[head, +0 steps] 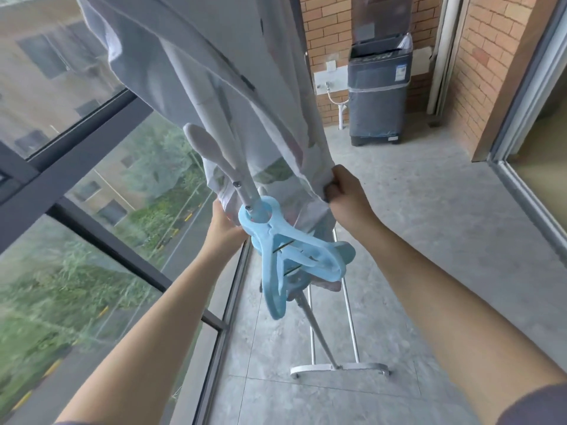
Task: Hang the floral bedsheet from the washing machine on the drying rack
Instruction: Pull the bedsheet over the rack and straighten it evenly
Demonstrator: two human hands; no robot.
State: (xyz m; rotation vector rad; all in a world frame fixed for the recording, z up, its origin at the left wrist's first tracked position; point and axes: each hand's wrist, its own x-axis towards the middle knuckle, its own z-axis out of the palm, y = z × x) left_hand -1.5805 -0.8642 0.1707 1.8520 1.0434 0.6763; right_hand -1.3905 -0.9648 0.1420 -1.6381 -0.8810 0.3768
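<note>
Over top of drying rack (362, 367): floral bedsheet (190, 65), draped w/ folds down both sides, well apart from washing machine (379, 96) at back wall. Held at lower edge by right hand (346, 197), fingers clenched on a bunch of cloth; left hand (224, 223) up at opposite side, fingers mostly hidden behind blue hangers (291, 256), so can't tell the grip. Risks, prob.: uneven tug on one side, then slide off onto floor (414, 240); snag of cloth on hangers or rack's end joint; tipping of rack if yanked hard. Looks pale, thin, semi-sheer near hem, w/ faint pink and green print; bunched and creased, not yet spread flat; likely damp, so heavy and clingy.
</note>
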